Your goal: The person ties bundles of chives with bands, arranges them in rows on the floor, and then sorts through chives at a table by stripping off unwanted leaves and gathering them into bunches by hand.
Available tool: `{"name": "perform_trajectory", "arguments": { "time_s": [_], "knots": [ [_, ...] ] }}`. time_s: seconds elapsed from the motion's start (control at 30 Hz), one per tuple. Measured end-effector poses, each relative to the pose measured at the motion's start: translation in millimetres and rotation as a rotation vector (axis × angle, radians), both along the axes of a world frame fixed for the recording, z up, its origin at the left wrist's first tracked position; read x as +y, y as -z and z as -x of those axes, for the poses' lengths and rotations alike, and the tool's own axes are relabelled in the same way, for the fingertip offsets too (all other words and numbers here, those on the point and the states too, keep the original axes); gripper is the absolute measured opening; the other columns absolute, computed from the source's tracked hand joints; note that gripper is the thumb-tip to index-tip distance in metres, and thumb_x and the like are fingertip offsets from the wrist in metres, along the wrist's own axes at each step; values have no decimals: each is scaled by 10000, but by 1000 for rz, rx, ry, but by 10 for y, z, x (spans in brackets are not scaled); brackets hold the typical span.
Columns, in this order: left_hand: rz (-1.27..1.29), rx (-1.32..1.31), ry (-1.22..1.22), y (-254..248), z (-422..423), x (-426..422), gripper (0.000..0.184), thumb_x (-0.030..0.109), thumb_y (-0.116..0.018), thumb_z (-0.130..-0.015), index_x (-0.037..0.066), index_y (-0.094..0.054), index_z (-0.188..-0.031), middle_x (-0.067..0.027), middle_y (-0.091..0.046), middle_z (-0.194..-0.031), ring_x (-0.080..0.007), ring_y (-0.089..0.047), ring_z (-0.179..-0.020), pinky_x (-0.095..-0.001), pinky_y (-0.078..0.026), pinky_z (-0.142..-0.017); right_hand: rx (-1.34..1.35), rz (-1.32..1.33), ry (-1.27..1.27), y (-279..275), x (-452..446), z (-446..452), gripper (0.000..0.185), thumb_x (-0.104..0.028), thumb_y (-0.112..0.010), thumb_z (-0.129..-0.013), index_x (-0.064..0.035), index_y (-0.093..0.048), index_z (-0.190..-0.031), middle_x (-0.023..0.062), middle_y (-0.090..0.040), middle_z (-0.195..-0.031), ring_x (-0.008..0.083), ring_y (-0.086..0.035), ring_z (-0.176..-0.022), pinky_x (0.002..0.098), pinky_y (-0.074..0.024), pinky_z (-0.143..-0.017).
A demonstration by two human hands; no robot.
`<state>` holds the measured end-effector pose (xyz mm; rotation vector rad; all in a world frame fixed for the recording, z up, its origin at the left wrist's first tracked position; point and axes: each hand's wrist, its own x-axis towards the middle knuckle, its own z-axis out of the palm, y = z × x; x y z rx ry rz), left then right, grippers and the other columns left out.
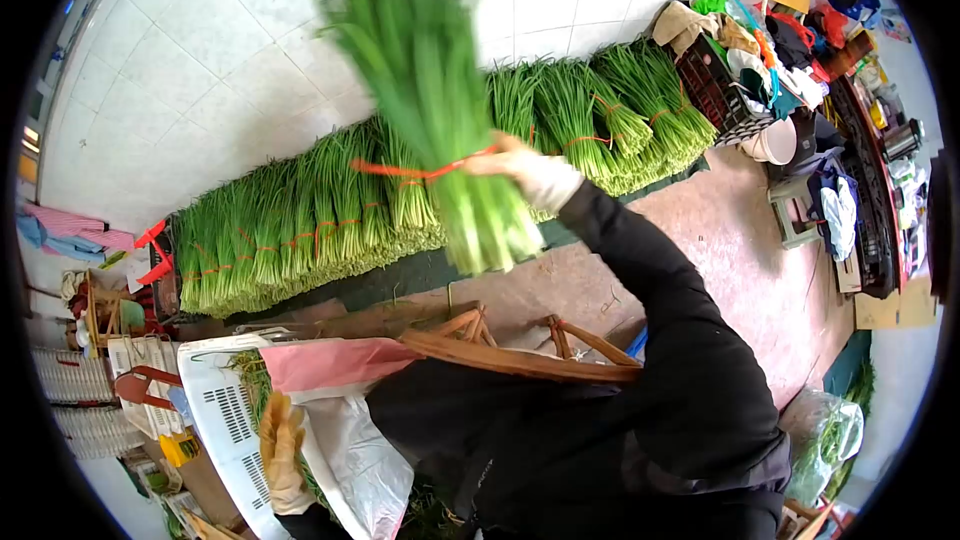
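Upper centre, the right hand [530,172] has fingers wrapped round the bunch [430,105] at its tie [400,170]; a slack tie could spill it. Lower left, the left hand [284,455] looks loosely extended, empty.

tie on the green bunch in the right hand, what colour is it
The tie is orange-red, seen best in the head view.

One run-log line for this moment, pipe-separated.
right hand: holding red-banded bundle of long green leaves | left hand: tan-gloved, by white slotted plastic crate, grip unclear | beyond: row of similar red-banded bundles
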<state>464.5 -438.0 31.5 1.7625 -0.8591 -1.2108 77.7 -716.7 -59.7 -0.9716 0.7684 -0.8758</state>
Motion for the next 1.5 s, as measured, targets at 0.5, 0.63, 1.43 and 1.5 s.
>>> {"name": "perform_trajectory", "arguments": {
  "time_s": [0.5,0.63,1.43,1.5],
  "knots": [
    [-295,109,-264,476,-443,1483,607,419,-524,-808,77,-314,-1263,-72,-357,-1264,-243,-362,-1149,-362,-304,-934,134,-246,427,539,-203,1608,494,-234,-715,-671,39,-503,-1024,111,-601,-921,192,-594,-784,293,-487,-710],
    [-328,6,-351,390,-309,1533,566,388,-504,-828,79,-317,-1265,-65,-370,-1257,-227,-381,-1134,-346,-320,-920,395,-193,512,696,-345,1672,587,-263,-756,-613,54,-491,-1029,120,-588,-946,190,-572,-815,298,-462,-716],
    [-88,-595,-381,883,-392,1726,425,180,-501,-847,-10,-385,-1209,-114,-454,-1190,-198,-462,-1042,-297,-345,-893,215,379,-621,301,662,-397,547,-393,-442,-853,-31,-353,-1254,174,-402,-1243,259,-356,-1176,330,-288,-978],
    [45,-962,-311,684,-104,1208,438,137,-484,-846,-47,-352,-1220,-183,-398,-1233,-254,-363,-1154,-347,-257,-972,113,330,-791,-236,923,-581,645,-420,-482,-826,13,-298,-1267,159,-309,-1317,262,-298,-1216,302,-241,-996]
  ]
}}
